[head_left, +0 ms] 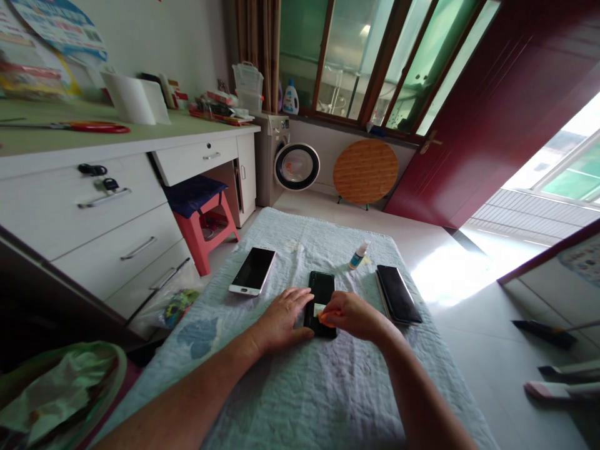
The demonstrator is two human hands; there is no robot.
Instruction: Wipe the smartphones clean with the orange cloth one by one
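A black phone (322, 284) lies on the cloth-covered table between my hands, with a pale label-like patch on its surface. My left hand (285, 317) is flat with its fingers stretched out; fingertips and thumb touch the phone's left edge. Closed in a pinch, my right hand (347, 312) presses a small orange cloth (329, 319) against the phone beside the pale patch. To the left is a white phone (253, 271) with a dark screen. On the right another dark phone (398, 295) rests on something light. Behind them a small spray bottle (359, 255) stands upright.
The light blue quilted cloth (290, 400) covers the table. A bin (122, 369) with crumpled paper is at lower left. A pink stool (199, 234) stands by the white desk (135, 156). Beyond are an open washing machine (274, 150) and a round wooden tabletop (365, 172).
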